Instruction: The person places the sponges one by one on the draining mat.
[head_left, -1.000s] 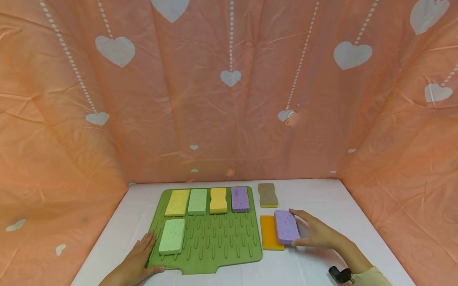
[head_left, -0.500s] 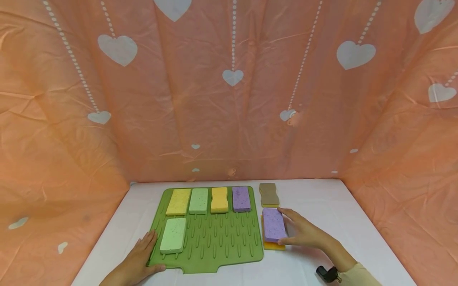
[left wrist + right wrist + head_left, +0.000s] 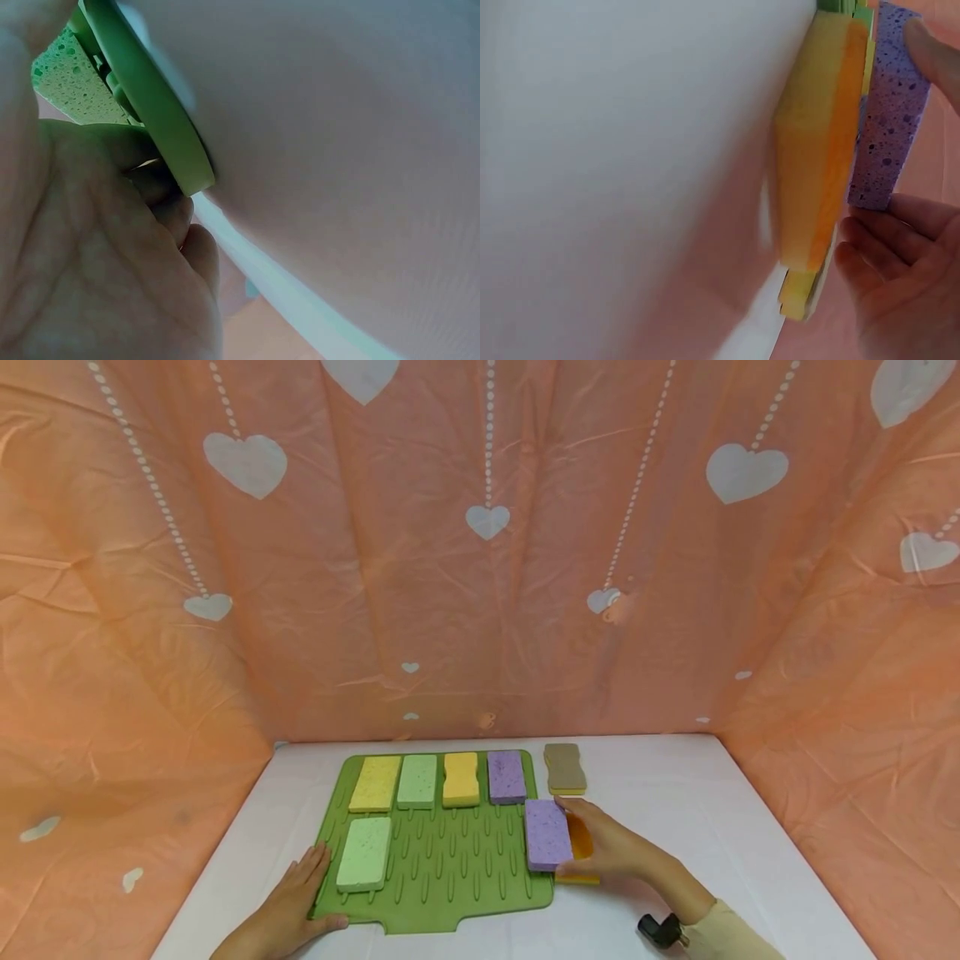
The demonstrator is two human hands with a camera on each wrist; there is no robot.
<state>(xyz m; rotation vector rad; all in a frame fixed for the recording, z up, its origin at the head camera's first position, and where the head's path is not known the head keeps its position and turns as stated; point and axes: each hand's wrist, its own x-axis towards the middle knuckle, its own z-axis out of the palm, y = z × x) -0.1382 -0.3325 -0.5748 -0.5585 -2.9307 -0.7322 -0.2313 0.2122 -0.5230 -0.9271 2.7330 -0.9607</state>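
Observation:
My right hand [image 3: 611,847] pinches a purple sponge [image 3: 547,835] between its thumb and fingers. The sponge is held over the right edge of a green ridged mat [image 3: 450,877]. In the right wrist view, the purple sponge [image 3: 891,112] stands apart from an orange-and-yellow sponge [image 3: 817,142] lying on the table. My left hand [image 3: 288,902] rests with extended fingers against the mat's left edge, its thumb near the front corner. A light green sponge [image 3: 364,854] lies on the mat close to that hand. In the left wrist view, fingers [image 3: 176,214] touch the mat's rim [image 3: 154,97].
Along the mat's back edge lie a yellow sponge [image 3: 374,783], a green sponge [image 3: 417,782], a wavy yellow-orange sponge [image 3: 461,779] and another purple sponge [image 3: 506,776]. A grey-brown scouring sponge [image 3: 565,767] lies right of the mat. Orange sheeting [image 3: 487,635] surrounds the white table [image 3: 675,777].
My right hand has carried the purple sponge left, from beside and above the orange sponge to the mat's right edge. My left hand has stayed in place.

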